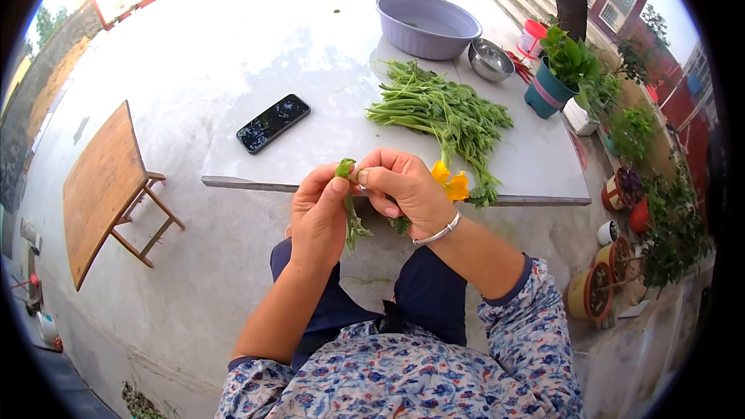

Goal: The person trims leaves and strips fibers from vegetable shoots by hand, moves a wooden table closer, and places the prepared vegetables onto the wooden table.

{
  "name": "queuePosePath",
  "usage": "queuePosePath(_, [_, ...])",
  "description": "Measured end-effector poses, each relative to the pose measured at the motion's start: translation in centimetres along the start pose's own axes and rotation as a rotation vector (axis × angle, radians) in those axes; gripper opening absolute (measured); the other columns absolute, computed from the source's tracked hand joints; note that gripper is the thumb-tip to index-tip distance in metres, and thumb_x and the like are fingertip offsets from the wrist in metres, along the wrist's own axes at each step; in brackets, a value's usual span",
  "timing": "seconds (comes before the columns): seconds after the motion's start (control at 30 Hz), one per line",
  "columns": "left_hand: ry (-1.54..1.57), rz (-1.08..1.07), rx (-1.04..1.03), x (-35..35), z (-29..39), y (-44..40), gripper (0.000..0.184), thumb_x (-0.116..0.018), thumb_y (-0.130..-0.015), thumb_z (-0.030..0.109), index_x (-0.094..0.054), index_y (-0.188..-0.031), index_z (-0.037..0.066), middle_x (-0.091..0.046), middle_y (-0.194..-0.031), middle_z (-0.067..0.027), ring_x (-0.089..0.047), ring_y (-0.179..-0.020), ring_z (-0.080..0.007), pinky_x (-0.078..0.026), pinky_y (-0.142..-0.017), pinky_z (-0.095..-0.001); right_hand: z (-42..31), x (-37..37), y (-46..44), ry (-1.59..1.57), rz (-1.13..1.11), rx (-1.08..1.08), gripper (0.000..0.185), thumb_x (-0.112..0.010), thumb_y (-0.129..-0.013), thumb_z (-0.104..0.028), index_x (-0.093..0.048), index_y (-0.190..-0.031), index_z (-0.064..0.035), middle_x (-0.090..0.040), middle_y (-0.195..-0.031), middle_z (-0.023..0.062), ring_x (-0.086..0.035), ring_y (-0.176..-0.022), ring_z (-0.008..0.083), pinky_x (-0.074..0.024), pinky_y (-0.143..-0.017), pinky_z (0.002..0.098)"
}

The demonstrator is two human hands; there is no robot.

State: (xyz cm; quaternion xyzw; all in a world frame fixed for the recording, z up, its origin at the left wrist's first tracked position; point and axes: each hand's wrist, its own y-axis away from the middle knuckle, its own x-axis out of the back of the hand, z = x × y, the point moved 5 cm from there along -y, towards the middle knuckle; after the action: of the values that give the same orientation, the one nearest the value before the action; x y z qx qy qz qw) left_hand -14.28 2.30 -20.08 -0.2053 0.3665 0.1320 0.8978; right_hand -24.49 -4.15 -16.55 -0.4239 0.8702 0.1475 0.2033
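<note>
My left hand (320, 213) is closed around a green vine shoot (354, 226), its curled end standing above the thumb and its leafy end hanging below. Thumb and finger of my right hand (403, 192) pinch at the upper part of the same shoot. A bit of green leaf (400, 224) shows under my right hand; whether that hand holds it I cannot tell. Just beyond my right wrist, which wears a silver bangle (438, 231), a yellow blossom (452, 181) sits at the table edge. A pile of leafy green vine shoots (442, 109) lies on the grey table (334, 147).
A black phone (273, 123) lies on the table's left part. A purple basin (429, 27) and a steel bowl (490, 60) stand behind the greens, near a potted plant (552, 93). A wooden folding table (105, 186) stands left; more flowerpots (590, 295) line the right.
</note>
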Motion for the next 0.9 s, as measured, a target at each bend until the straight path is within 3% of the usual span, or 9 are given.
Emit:
queuePosePath(0.1, [0.170, 0.100, 0.077, 0.2, -0.4, -0.4, 0.017, -0.059, -0.095, 0.019, -0.063, -0.104, 0.005, -0.061, -0.100, -0.0031, -0.055, -0.094, -0.0141, -0.044, -0.088, -0.0308, 0.6, 0.2, 0.2, 0.057, 0.029, 0.042, 0.008, -0.062, -0.087, -0.009, -0.059, -0.087, -0.0023, -0.056, -0.070, -0.0018, -0.040, -0.047, 0.0015, -0.0298, -0.042, 0.0168])
queuePosePath(0.17, [0.172, 0.113, 0.065, -0.1, 0.3, -0.9, 0.021, -0.059, -0.095, 0.022, -0.062, -0.108, 0.007, -0.059, -0.097, -0.0006, -0.055, -0.092, -0.0133, -0.045, -0.085, -0.0299, 0.5, 0.4, 0.9, 0.430, 0.037, 0.074, 0.009, -0.063, -0.087, -0.011, -0.059, -0.086, -0.0024, -0.056, -0.068, -0.0029, -0.041, -0.050, 0.0006, -0.0301, -0.044, 0.0171])
queuePosePath(0.23, [0.195, 0.145, 0.118, 0.5, 0.7, -1.2, 0.023, -0.059, -0.095, 0.024, -0.060, -0.110, 0.007, -0.058, -0.096, 0.0009, -0.054, -0.091, -0.0119, -0.045, -0.084, -0.0302, 1.5, 1.5, 1.7, 0.544, 0.002, 0.075, 0.010, -0.064, -0.086, -0.012, -0.061, -0.085, -0.0027, -0.056, -0.067, -0.0044, -0.043, -0.053, 0.0007, -0.0334, -0.048, 0.0173])
queuePosePath(0.33, [0.147, 0.125, 0.124, 1.3, 1.3, -1.6, 0.029, -0.057, -0.096, 0.027, -0.059, -0.113, 0.003, -0.058, -0.095, 0.0006, -0.052, -0.076, -0.0097, -0.043, -0.069, -0.0266, 1.9, 1.9, 3.1, 1.029, -0.192, 0.064, 0.007, -0.066, -0.083, -0.011, -0.066, -0.082, -0.0037, -0.057, -0.069, -0.0021, -0.047, -0.057, 0.0048, -0.0399, -0.053, 0.0206])
queuePosePath(0.43, [0.078, 0.094, 0.170, 1.1, 1.2, -1.5, 0.034, -0.053, -0.098, 0.027, -0.056, -0.118, 0.000, -0.056, -0.090, -0.0005, -0.047, -0.066, -0.0083, -0.037, -0.057, -0.0237, 2.6, 2.8, 4.0, 1.049, -0.227, 0.108, 0.008, -0.065, -0.083, -0.010, -0.068, -0.086, -0.0037, -0.058, -0.076, 0.0006, -0.050, -0.062, 0.0058, -0.0408, -0.056, 0.0215])
queuePosePath(0.47, [0.031, 0.122, 0.200, 1.0, 1.0, -1.4, 0.037, -0.050, -0.099, 0.026, -0.053, -0.122, -0.002, -0.055, -0.087, -0.0012, -0.043, -0.062, -0.0075, -0.034, -0.052, -0.0223, 1.9, 2.8, 4.0, 1.040, -0.206, 0.187, 0.011, -0.063, -0.084, -0.012, -0.069, -0.088, -0.0036, -0.061, -0.080, 0.0059, -0.054, -0.063, 0.0112, -0.0446, -0.060, 0.0252])
queuePosePath(0.6, [0.073, 0.096, 0.273, 0.4, 0.6, -0.9, 0.037, -0.048, -0.099, 0.023, -0.053, -0.125, -0.003, -0.054, -0.084, -0.0017, -0.042, -0.059, -0.0067, -0.033, -0.049, -0.0209, -2.0, 2.4, 3.2, 0.958, 0.047, 0.349, 0.021, -0.063, -0.091, -0.018, -0.068, -0.104, -0.0032, -0.059, -0.073, 0.0029, -0.050, -0.061, 0.0069, -0.0412, -0.056, 0.0224])
queuePosePath(0.7, [0.116, 0.000, 0.339, -0.1, 0.4, -0.5, 0.025, -0.050, -0.098, 0.020, -0.055, -0.114, 0.001, -0.056, -0.083, -0.0031, -0.043, -0.060, -0.0080, -0.033, -0.051, -0.0213, -4.2, 1.2, 2.3, 0.836, 0.172, 0.469, 0.023, -0.064, -0.090, -0.020, -0.068, -0.102, -0.0007, -0.056, -0.070, 0.0014, -0.048, -0.060, 0.0057, -0.0398, -0.055, 0.0221])
queuePosePath(0.9, [0.084, -0.024, 0.385, -0.8, 0.6, 0.1, 0.017, -0.050, -0.098, 0.021, -0.051, -0.107, 0.007, -0.056, -0.083, -0.0044, -0.047, -0.060, -0.0083, -0.035, -0.050, -0.0209, -4.2, -0.4, -0.2, 0.786, -0.064, 0.346, 0.023, -0.068, -0.089, -0.019, -0.066, -0.101, 0.0006, -0.054, -0.074, -0.0039, -0.046, -0.064, 0.0014, -0.0379, -0.056, 0.0174])
